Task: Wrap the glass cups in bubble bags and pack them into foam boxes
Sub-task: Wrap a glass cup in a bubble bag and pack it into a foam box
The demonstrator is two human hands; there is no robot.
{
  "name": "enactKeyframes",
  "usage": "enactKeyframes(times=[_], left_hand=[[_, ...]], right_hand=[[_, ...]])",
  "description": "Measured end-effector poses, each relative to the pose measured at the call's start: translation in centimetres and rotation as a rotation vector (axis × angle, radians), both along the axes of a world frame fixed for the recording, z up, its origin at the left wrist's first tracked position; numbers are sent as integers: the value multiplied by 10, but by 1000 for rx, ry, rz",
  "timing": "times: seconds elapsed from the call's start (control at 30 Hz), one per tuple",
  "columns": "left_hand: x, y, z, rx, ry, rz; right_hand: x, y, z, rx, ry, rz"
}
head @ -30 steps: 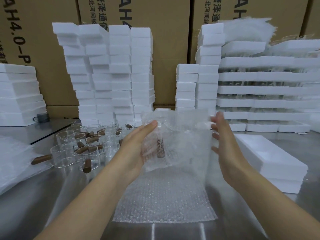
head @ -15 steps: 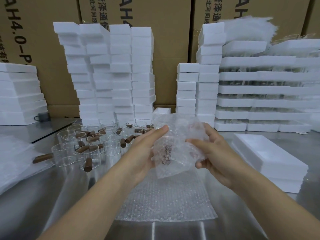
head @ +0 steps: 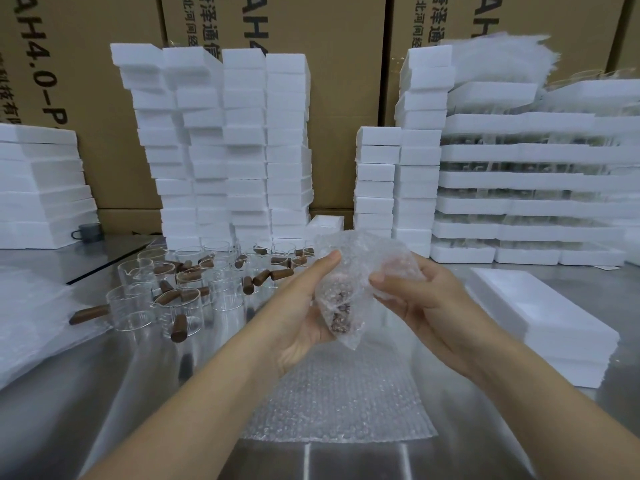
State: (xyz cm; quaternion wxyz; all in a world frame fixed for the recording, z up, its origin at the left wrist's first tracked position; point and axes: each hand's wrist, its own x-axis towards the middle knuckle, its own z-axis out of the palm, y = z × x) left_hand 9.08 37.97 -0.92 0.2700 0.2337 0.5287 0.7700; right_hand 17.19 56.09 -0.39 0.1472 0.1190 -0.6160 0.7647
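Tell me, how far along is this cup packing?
Done: the stacked foam boxes back right seem filled already. In hand: the left hand and right hand grip a bubble bag with one cup inside. Left: many bare glass cups wait on the table, and the wrapped one is not yet boxed.

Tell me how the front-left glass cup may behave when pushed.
The glass cup stands upright, so it probably slides on the smooth metal table rather than rolls. Its thin clear walls look fragile. The side handle may turn it.
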Motion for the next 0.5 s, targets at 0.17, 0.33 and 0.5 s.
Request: enactKeyframes(times=[0.17, 0.33, 0.5], left_hand=[[0, 0, -2, -84, 3, 2], [2, -1, -1, -115, -74, -11], [3, -2, -3, -155, -107, -76]], right_hand=[[2, -9, -6, 485, 99, -317], [1, -12, -12, 627, 158, -360], [1, -13, -15, 709, 223, -412]])
